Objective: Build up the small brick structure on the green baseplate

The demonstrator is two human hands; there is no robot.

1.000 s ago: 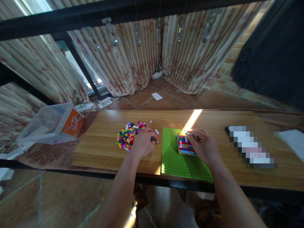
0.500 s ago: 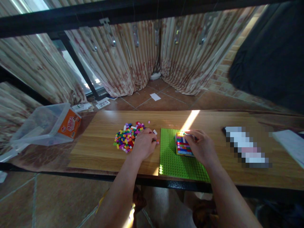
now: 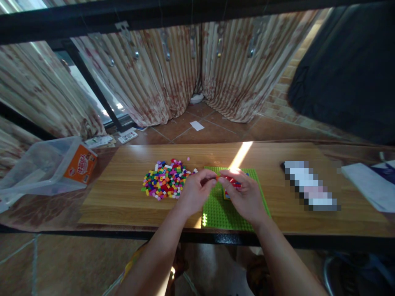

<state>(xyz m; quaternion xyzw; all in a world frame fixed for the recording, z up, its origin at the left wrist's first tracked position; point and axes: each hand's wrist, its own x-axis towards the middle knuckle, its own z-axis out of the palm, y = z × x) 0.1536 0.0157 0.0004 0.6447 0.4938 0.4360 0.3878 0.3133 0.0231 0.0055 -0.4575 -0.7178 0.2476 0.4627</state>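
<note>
Two hands, left hand (image 3: 196, 191) and right hand (image 3: 247, 195), fingertips drawn in to meet above the green plate (image 3: 216, 218); an orange speck, likely a small brick (image 3: 217, 178), shows between the tips; which hand has the pinch, cannot tell; build (image 3: 227, 195) of coloured bricks sits on the plate, just right of the meeting point and reaching a little nearer the wearer; right hand clearly the nearer, its fingers arching over the build and hiding much of the top; left hand comes in from the left, clear of the build; long axis of build cannot be read under that cover; loose pile (image 3: 163, 181) on the bench (image 3: 117, 197), left of the plate, just beyond the left hand's outer side.
</note>
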